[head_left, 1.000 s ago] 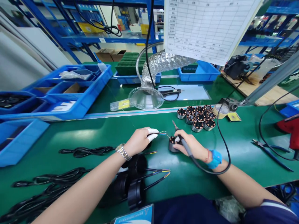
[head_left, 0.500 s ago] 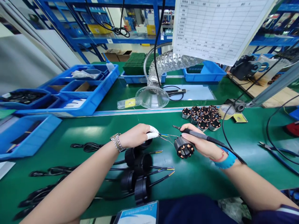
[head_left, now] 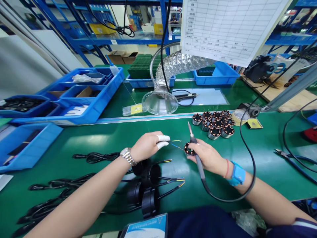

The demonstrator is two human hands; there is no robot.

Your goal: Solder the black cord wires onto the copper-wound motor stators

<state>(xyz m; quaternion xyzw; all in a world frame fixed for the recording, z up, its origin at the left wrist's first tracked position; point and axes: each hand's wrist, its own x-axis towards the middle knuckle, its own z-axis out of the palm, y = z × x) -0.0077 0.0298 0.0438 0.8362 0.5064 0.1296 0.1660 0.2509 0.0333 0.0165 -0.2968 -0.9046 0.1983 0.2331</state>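
My left hand (head_left: 146, 145), white covers on its thumb and finger, pinches a cable whose thin coloured wires (head_left: 175, 145) stick out to the right. Those wires reach toward a motor stator (head_left: 188, 149) with copper windings, gripped by my right hand (head_left: 209, 157). The same hand also holds a soldering iron (head_left: 199, 167), its tip pointing up and away from the wires. Whether the wire ends touch the stator I cannot tell. Below my left hand lie several black round housings (head_left: 151, 174) with cables, their stripped wire ends facing right.
Several more stators (head_left: 218, 124) stand grouped at the right, beside a tape roll (head_left: 240, 117). A fume extraction hood (head_left: 160, 101) hangs ahead of my hands. Blue bins (head_left: 94, 107) stand at the left, pliers (head_left: 294, 160) lie right. The iron's cord (head_left: 229, 200) loops past my wrist.
The soldering iron has swung from lying back across my right hand to pointing up and away. The stator has turned and now sits partly behind my fingers.
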